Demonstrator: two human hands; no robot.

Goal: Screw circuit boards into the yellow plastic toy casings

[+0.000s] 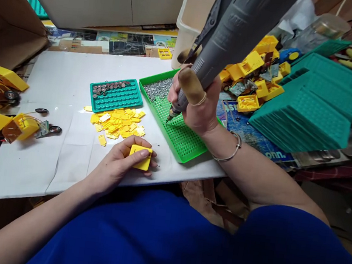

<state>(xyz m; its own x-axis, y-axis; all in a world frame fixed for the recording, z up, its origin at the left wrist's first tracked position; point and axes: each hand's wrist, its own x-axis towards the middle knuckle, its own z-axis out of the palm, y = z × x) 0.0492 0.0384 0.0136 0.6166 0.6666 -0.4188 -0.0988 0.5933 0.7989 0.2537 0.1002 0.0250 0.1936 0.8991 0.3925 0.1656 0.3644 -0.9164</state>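
Note:
My left hand (pixel 124 158) holds a small yellow plastic case (pixel 140 162) at the table's front edge, thumb across its face. My right hand (pixel 199 100) is wrapped round a grey electric screwdriver (pixel 229 35), with tan covers on some fingers. The tool slants down, and its bit is over the green perforated tray (pixel 182 156). Silver screws (pixel 158 90) are heaped at the tray's far end. Left of the tray lies a pile of flat yellow plastic pieces (pixel 117 122). Behind the pile, a teal tray (pixel 116 94) carries small round dark parts (pixel 99 90) in its far-left rows.
Opened yellow cases with wires and speakers (pixel 24 126) lie at the left. More yellow cases (pixel 254 73) are heaped at the right, by stacked teal trays (pixel 307 109). A whitish bin (pixel 190 18) stands behind the green tray. A cardboard box (pixel 14 13) is at far left.

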